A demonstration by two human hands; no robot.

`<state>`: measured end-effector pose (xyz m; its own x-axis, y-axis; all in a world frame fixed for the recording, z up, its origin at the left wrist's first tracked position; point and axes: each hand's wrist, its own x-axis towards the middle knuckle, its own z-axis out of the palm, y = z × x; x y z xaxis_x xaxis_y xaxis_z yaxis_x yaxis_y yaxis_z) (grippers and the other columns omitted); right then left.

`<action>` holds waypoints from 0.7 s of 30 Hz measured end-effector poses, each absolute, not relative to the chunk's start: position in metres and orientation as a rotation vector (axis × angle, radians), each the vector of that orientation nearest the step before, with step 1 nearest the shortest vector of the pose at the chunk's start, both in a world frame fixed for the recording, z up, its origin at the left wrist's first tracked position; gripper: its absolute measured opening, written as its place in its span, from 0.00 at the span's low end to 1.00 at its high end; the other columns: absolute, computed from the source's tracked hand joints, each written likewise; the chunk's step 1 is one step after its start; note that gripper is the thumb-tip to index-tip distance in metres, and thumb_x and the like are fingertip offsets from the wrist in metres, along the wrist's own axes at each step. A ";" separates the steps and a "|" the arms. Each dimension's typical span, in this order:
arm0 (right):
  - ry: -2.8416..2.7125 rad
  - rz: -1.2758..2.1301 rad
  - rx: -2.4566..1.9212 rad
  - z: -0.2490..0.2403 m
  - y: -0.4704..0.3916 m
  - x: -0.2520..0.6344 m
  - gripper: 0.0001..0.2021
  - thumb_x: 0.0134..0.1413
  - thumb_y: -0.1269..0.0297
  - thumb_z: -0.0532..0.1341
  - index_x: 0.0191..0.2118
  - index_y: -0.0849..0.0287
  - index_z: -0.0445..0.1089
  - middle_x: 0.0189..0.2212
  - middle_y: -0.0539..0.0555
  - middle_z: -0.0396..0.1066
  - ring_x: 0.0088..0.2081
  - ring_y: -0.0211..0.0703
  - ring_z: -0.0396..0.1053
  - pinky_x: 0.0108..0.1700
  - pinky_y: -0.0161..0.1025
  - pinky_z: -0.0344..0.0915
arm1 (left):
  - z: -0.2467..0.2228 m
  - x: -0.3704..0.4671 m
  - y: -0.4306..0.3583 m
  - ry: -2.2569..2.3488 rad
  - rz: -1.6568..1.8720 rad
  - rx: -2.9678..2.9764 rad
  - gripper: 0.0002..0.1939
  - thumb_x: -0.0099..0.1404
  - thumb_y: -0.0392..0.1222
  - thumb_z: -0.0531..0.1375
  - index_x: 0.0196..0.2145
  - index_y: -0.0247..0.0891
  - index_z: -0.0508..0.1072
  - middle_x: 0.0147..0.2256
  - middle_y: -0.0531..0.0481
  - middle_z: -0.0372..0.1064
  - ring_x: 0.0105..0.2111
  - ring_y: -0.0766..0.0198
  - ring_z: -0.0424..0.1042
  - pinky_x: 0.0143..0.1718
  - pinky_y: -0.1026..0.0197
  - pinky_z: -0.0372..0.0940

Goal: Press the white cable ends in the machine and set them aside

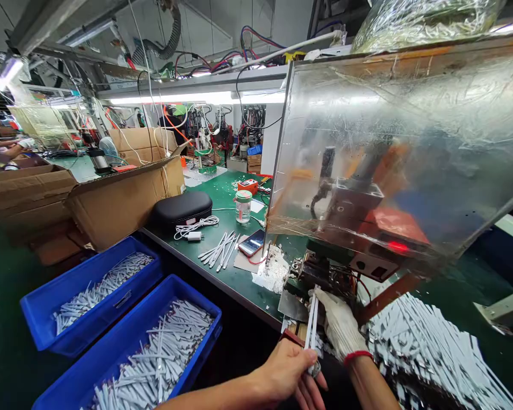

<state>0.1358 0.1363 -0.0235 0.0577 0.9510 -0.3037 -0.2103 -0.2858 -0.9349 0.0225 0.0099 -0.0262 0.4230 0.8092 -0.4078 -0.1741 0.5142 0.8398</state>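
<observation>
My left hand (288, 370), bare, pinches the lower ends of a few thin white strips (312, 327) at the bottom centre. My right hand (341, 326), in a white knitted glove with a red cuff, has its fingertips at the strips' upper ends, just below a dark machine (318, 270). A scratched clear shield (393, 148) stands above the machine. To the right of my gloved hand lies a big pile of white strips (431, 341).
Two blue bins (38, 324) of white strips stand at the left. The green table (188, 250) bears loose strips (220, 249), a phone (252, 242), a jar (243, 207), a black case (183, 207) and a white cable (196, 228). Cardboard boxes (111, 199) and a person (4, 145) are further left.
</observation>
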 end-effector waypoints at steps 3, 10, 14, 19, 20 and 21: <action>-0.790 1.491 -1.268 -0.019 0.137 0.133 0.13 0.34 0.57 0.71 0.26 0.61 0.75 0.20 0.53 0.73 0.20 0.42 0.68 0.22 0.37 0.67 | -0.025 0.023 0.011 0.915 0.729 0.797 0.35 0.44 0.74 0.53 0.22 0.33 0.68 0.18 0.41 0.67 0.14 0.61 0.67 0.12 0.64 0.59; -0.770 1.511 -1.055 0.024 0.106 0.130 0.15 0.36 0.58 0.72 0.30 0.62 0.75 0.22 0.52 0.71 0.21 0.38 0.67 0.24 0.36 0.68 | -0.012 0.012 -0.013 0.841 0.793 0.831 0.33 0.53 0.69 0.56 0.31 0.31 0.70 0.21 0.43 0.71 0.17 0.62 0.70 0.16 0.67 0.59; -0.730 1.581 -1.018 0.028 0.081 0.139 0.16 0.40 0.55 0.71 0.31 0.63 0.75 0.24 0.54 0.72 0.23 0.40 0.68 0.24 0.36 0.66 | -0.026 -0.006 -0.036 0.853 0.658 0.928 0.29 0.59 0.67 0.54 0.32 0.33 0.67 0.19 0.48 0.70 0.13 0.66 0.67 0.15 0.68 0.57; -0.695 1.397 -0.901 0.027 0.053 0.142 0.13 0.46 0.55 0.68 0.32 0.61 0.74 0.25 0.53 0.71 0.25 0.39 0.68 0.24 0.34 0.65 | -0.023 -0.025 -0.051 1.063 0.715 1.222 0.26 0.65 0.64 0.50 0.27 0.36 0.65 0.11 0.57 0.58 0.10 0.72 0.55 0.12 0.71 0.48; -0.706 1.361 -0.879 0.031 0.050 0.143 0.14 0.48 0.54 0.67 0.33 0.61 0.73 0.25 0.53 0.71 0.25 0.39 0.68 0.25 0.34 0.65 | -0.016 -0.028 -0.053 1.057 0.719 1.237 0.26 0.65 0.64 0.50 0.27 0.37 0.65 0.11 0.58 0.56 0.10 0.72 0.54 0.12 0.70 0.48; -0.749 1.317 -0.895 0.037 0.049 0.146 0.14 0.51 0.52 0.64 0.33 0.60 0.73 0.25 0.52 0.70 0.26 0.39 0.68 0.26 0.34 0.66 | -0.009 -0.031 -0.056 1.050 0.719 1.234 0.26 0.65 0.64 0.50 0.26 0.37 0.65 0.10 0.59 0.54 0.10 0.73 0.52 0.12 0.70 0.47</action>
<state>0.1456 0.0494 0.0374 0.1197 0.9922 -0.0341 -0.4775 0.0275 -0.8782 -0.0309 -0.0558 -0.0091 0.3810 0.8924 -0.2417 0.0977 0.2211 0.9703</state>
